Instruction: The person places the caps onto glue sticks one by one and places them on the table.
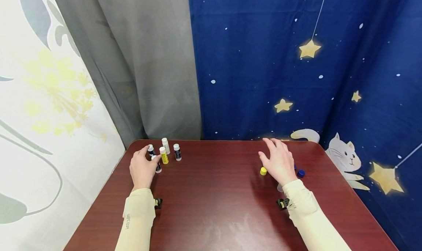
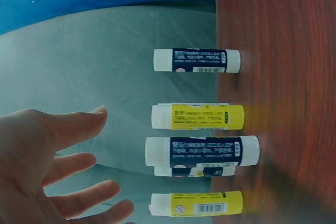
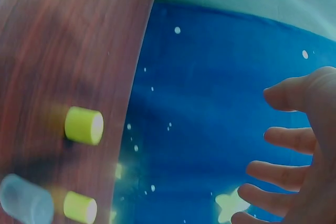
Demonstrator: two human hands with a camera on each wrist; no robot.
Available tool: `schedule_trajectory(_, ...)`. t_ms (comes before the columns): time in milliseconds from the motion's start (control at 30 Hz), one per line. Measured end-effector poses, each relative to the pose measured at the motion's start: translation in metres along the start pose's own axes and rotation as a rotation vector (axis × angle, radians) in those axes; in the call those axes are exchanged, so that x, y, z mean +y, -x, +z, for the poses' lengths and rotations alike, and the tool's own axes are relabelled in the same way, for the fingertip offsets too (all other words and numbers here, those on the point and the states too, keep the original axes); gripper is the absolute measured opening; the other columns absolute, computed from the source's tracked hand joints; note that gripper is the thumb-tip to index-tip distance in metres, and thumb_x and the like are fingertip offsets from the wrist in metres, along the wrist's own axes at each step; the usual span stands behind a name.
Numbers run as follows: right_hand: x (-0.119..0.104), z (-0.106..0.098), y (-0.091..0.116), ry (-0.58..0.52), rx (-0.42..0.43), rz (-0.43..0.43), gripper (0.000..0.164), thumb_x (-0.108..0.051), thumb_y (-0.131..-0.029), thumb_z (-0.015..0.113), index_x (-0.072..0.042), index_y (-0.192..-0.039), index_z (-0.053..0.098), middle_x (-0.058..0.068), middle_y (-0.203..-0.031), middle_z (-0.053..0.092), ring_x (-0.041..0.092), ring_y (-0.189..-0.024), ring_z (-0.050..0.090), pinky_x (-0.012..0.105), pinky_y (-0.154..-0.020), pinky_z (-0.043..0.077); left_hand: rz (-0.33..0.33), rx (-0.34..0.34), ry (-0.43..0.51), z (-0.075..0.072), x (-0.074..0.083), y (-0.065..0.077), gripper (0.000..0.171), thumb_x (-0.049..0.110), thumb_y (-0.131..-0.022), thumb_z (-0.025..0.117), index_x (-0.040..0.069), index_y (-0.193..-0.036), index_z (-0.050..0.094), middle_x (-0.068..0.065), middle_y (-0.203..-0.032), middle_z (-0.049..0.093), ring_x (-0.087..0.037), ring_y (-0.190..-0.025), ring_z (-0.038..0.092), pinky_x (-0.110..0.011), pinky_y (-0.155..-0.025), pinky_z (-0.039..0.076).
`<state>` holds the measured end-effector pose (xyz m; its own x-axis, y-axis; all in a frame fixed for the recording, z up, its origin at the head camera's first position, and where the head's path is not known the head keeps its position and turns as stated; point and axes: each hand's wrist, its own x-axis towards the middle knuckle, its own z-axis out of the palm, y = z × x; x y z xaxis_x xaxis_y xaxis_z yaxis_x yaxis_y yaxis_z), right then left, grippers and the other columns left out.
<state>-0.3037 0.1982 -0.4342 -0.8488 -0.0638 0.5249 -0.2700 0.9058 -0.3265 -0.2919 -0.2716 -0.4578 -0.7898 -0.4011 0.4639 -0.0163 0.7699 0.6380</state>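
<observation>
My left hand is over the left side of the table, fingers spread and holding nothing, right at a group of upright glue sticks. Nearest to it stands a navy glue stick. Beside that are a yellow glue stick and another navy one. In the left wrist view, the thumb and fingers are apart from the navy glue stick. On the right, my right hand hovers with loosely bent fingers and nothing in them. A yellow cap and a blue cap lie close to it.
The right wrist view shows a second yellow cap next to a translucent cup-shaped piece. A dark red wooden table carries everything. Grey curtain and blue starry curtain hang behind its far edge.
</observation>
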Motion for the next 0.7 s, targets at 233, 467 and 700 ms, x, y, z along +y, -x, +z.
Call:
schedule_trajectory(233,0.017,-0.016,-0.005,0.024,-0.003,0.006,0.053,-0.032,-0.092,0.069,-0.013,-0.140,0.058,0.022,-0.139,0.051,0.045,-0.126,0.046,0.068,-0.091,0.040,-0.033,-0.041,0.001,0.003,-0.007,0.001,0.065,0.025,-0.086,0.081,0.002,-0.141,0.056,-0.027,-0.133,0.056,-0.047,-0.120,0.052,-0.063,-0.099,0.040)
schedule_trajectory(467,0.033,-0.026,-0.008,0.041,-0.018,0.005,0.053,-0.030,-0.093,0.068,-0.009,-0.140,0.057,0.025,-0.139,0.051,0.047,-0.123,0.048,0.068,-0.090,0.041,-0.082,-0.039,0.046,0.010,-0.015,0.003,0.066,0.028,-0.085,0.082,0.004,-0.141,0.057,-0.023,-0.123,0.062,-0.042,-0.109,0.057,-0.062,-0.094,0.042)
schedule_trajectory(700,0.052,-0.029,-0.010,0.062,-0.060,0.028,0.051,-0.027,-0.094,0.068,-0.007,-0.139,0.056,0.027,-0.136,0.051,0.049,-0.115,0.053,0.068,-0.088,0.042,-0.141,-0.044,0.093,0.018,-0.023,0.005,0.061,0.027,-0.084,0.083,0.004,-0.137,0.059,-0.023,-0.119,0.065,-0.041,-0.107,0.058,-0.060,-0.095,0.040)
